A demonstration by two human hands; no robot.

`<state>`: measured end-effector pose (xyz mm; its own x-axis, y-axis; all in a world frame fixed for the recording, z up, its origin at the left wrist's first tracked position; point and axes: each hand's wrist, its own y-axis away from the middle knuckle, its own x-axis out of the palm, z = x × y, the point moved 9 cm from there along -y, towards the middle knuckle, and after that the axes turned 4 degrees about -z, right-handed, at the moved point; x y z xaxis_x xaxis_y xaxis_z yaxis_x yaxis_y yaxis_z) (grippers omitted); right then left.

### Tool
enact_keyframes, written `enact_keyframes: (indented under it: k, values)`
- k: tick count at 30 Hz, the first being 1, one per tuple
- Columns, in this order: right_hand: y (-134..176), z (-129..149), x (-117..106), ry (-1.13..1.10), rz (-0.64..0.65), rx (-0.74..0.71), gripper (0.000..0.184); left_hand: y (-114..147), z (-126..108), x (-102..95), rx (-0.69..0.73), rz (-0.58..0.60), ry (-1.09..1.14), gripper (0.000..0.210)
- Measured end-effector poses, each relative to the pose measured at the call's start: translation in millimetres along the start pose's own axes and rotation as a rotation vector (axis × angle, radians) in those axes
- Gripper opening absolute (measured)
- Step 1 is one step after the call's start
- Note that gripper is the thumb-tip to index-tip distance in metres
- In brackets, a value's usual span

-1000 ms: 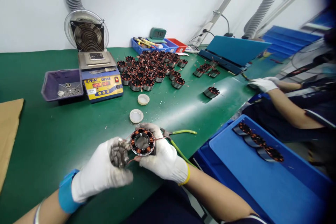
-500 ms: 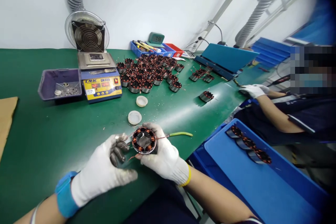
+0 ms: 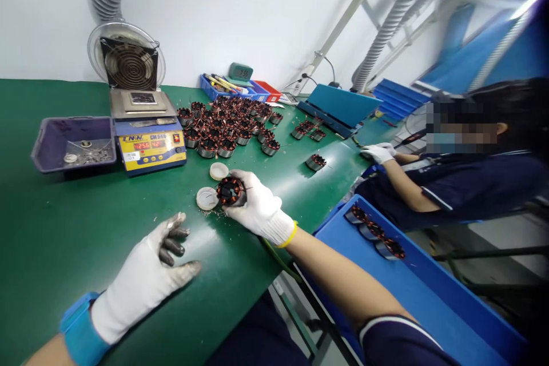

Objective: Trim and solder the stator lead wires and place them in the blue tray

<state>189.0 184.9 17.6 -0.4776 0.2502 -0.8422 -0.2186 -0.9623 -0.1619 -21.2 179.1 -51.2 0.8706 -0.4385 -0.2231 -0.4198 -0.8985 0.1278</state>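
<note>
My right hand [image 3: 259, 206], in a white knit glove, grips a motor stator [image 3: 231, 191] with copper windings by its side. The stator is beside two small round dishes: the nearer dish [image 3: 207, 198] and the farther dish [image 3: 219, 171]. My left hand [image 3: 150, 266], gloved with dark-stained fingers, is held over the green bench with nothing in it, its thumb apart from the bent fingers. Behind the dishes a heap of stators [image 3: 229, 120] covers part of the bench. A lone stator [image 3: 316, 162] lies to the right.
A yellow and blue solder pot [image 3: 150, 148] stands at the left, beside a purple bin [image 3: 77, 168] with scraps. A blue tray [image 3: 422, 297] at the right holds several stators. A co-worker's gloved hands [image 3: 380, 153] are farther off. Pens fill a blue box [image 3: 210, 89].
My right hand has carried the stator forward to the dishes, away from my left hand. My left hand has let go or drawn off, and the view has turned right.
</note>
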Motion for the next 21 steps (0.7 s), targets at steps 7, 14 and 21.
enact_keyframes:
  k: [7, 14, 21]
  values:
    - [-20.5, 3.9, 15.9, 0.214, 0.116, -0.048, 0.076, -0.9, 5.7, 2.5, 0.002, 0.011, -0.046, 0.076]
    - [-29.2, 11.6, 19.3, 0.265, 0.169, -0.099, 0.071, -2.3, 10.3, 2.7, 0.040, 0.007, -0.105, 0.065]
    - [-32.2, 34.7, 11.3, 0.441, 0.244, -0.221, 0.061, -2.6, 7.6, 1.1, 0.037, 0.004, -0.121, 0.064]
